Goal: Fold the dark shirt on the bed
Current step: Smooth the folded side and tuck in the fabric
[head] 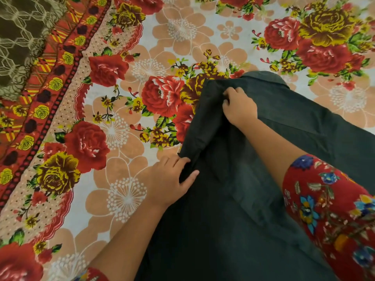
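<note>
The dark shirt (233, 199) lies spread over the right half of the flowered bed sheet (125, 110), its collar at the far end. My left hand (170, 179) grips the cuff end of the short left sleeve, thumb on top and fingers tucked under the cloth. My right hand (239, 108) pinches the fabric at the left shoulder, just below the collar, with fingers curled into the cloth. The sleeve runs folded along the shirt's left edge between my two hands. My right forearm crosses over the shirt's body.
A brown blanket with a pale hexagon pattern (22, 41) lies at the far left corner. The sheet's red and yellow border (40, 110) runs diagonally along the left. My flowered red sleeve (332, 216) covers the shirt's right side.
</note>
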